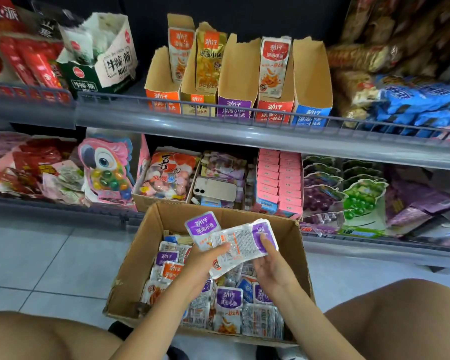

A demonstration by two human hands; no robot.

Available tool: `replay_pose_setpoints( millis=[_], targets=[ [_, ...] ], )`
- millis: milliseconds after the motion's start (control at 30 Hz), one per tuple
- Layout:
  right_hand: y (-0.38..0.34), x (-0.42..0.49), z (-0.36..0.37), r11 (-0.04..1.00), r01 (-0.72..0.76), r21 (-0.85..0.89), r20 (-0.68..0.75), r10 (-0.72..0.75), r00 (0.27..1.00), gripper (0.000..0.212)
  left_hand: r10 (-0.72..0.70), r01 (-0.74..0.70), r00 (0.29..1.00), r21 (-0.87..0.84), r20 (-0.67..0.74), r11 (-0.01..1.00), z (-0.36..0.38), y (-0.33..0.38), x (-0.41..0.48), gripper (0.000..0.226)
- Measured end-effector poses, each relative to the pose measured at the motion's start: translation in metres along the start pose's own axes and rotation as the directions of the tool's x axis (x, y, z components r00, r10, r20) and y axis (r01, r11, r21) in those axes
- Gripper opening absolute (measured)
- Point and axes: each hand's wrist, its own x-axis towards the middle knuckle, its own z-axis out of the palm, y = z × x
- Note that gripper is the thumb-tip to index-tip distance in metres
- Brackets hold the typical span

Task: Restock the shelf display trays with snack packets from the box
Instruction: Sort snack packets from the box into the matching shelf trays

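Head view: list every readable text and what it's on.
"劲仔 深海小鱼": purple packet in the held stack.
"深海小鱼": gold packet, upper shelf.
"劲仔": purple display tray front.
"牛蹄筋": green-and-white carton.
Packet backs, barcodes: too small to read.

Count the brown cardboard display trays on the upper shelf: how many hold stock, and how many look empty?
Stocked: 3 (orange tray, gold tray, red tray)
Empty-looking: 2 (purple tray, blue tray)
Total: 5 trays
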Motion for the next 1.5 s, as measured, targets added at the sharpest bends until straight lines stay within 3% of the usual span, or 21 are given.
replay_pose_setpoints(
  millis=[100,167,233,400,467,567,667,733,800,900,967,1033,1167,1333,1433,1500],
  targets=[
    [0.006,-0.003,0.005,0.979,0.088,-0.183,-0.029,-0.095,0.995,0.026,-0.027,0.026,1.0,0.061,0.009,0.998,0.003,-0.004,0.0,0.023],
    [-0.003,-0.002,0.005,0.895,0.197,-0.399,-0.021,-0.224,0.974,0.022,-0.065,0.064,0.998,0.143,0.005,0.988,-0.002,-0.001,0.001,0.018],
    [-0.02,0.0,0.005,0.779,0.27,-0.566,0.039,-0.302,0.952,0.023,-0.101,0.094,0.995,0.212,0.023,0.973,-0.011,0.008,0.004,0.029],
    [-0.043,0.001,0.015,0.402,0.345,-0.848,0.284,-0.206,0.937,0.026,-0.181,0.115,0.967,0.327,0.178,0.938,-0.014,0.017,0.013,0.075],
    [-0.036,0.0,0.024,0.342,0.369,-0.865,0.325,-0.18,0.929,0.029,-0.238,0.117,0.932,0.393,0.275,0.912,-0.006,0.014,0.014,0.09],
    [-0.027,-0.005,0.038,0.489,0.322,-0.81,0.309,-0.11,0.945,0.035,-0.224,0.072,0.895,0.372,0.385,0.925,0.004,0.015,0.006,0.076],
    [-0.031,-0.006,0.041,0.672,0.266,-0.691,0.295,-0.074,0.953,0.033,-0.211,0.124,0.912,0.253,0.353,0.959,-0.001,0.012,0.009,0.069],
    [-0.034,-0.004,0.038,0.759,0.28,-0.588,0.316,-0.103,0.943,0.03,-0.22,0.156,0.923,0.216,0.315,0.964,-0.004,0.009,0.011,0.081],
    [-0.037,-0.004,0.035,0.706,0.39,-0.591,0.352,-0.21,0.912,0.023,-0.21,0.167,0.927,0.158,0.31,0.973,-0.006,0.008,0.013,0.067],
    [-0.043,0.002,0.03,0.503,0.517,-0.693,0.34,-0.404,0.849,0.029,-0.185,0.159,0.934,0.109,0.305,0.981,-0.006,0.015,0.01,0.034],
    [-0.044,0.003,0.032,0.566,0.443,-0.695,0.29,-0.343,0.893,0.045,-0.166,0.14,0.925,0.098,0.341,0.985,-0.006,0.021,0.008,0.029],
    [-0.045,0.002,0.037,0.66,0.349,-0.665,0.28,-0.213,0.936,0.045,-0.174,0.13,0.904,0.135,0.391,0.982,-0.004,0.028,0.003,0.029],
    [-0.061,-0.006,0.051,0.621,0.421,-0.661,0.469,-0.096,0.878,0.036,-0.213,0.084,0.868,0.291,0.448,0.953,-0.004,0.039,-0.002,0.03],
    [-0.079,-0.012,0.065,0.561,0.524,-0.641,0.534,-0.164,0.829,0.03,-0.107,-0.064,0.889,0.353,0.445,0.933,0.003,0.065,-0.01,0.026],
    [-0.087,-0.016,0.074,0.571,0.56,-0.601,0.536,-0.232,0.812,0.033,-0.019,-0.112,0.921,0.31,0.388,0.944,0.004,0.08,-0.012,0.047],
    [-0.094,-0.019,0.082,0.585,0.554,-0.592,0.536,-0.226,0.813,0.036,0.099,-0.215,0.929,0.301,0.357,0.929,0.005,0.09,-0.011,0.049]
  ],
)
